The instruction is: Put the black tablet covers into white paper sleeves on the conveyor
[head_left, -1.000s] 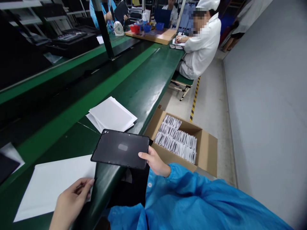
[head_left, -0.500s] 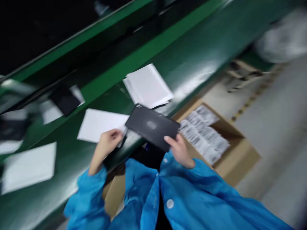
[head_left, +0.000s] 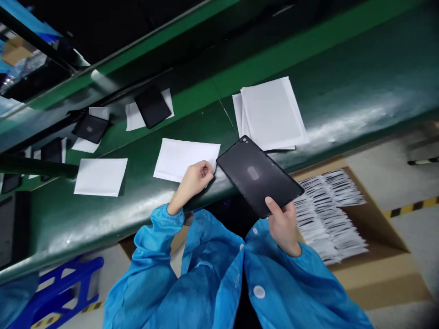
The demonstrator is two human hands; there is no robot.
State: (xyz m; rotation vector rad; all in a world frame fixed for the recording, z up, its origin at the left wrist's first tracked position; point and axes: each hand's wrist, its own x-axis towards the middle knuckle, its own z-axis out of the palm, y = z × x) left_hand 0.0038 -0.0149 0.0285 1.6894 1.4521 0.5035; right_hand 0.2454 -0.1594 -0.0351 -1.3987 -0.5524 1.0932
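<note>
My right hand (head_left: 284, 224) grips a black tablet (head_left: 252, 183) by its lower edge, thumb on top. The dark back faces up, with a small grey rectangle in the middle and a light mark at the upper corner. My left hand (head_left: 197, 178) is closed, its fingers curled together over the right end of a white envelope (head_left: 178, 153) on the green bench. What those fingers pinch, if anything, is hidden. The tablet's left corner is close to my left fingertips. A stack of white envelopes (head_left: 272, 112) lies just beyond the tablet.
Another white envelope (head_left: 99, 178) lies to the left on the green bench (head_left: 144, 192). Farther off, black tablets (head_left: 152, 107) rest on white envelopes. An open cardboard box (head_left: 384, 269) full of packed white items stands at my right. A blue plastic stool (head_left: 65, 290) is at lower left.
The view has swung left and become sharper, so the bench items appear farther right. My right hand still holds the tablet, and my left hand stays curled at the envelope.
</note>
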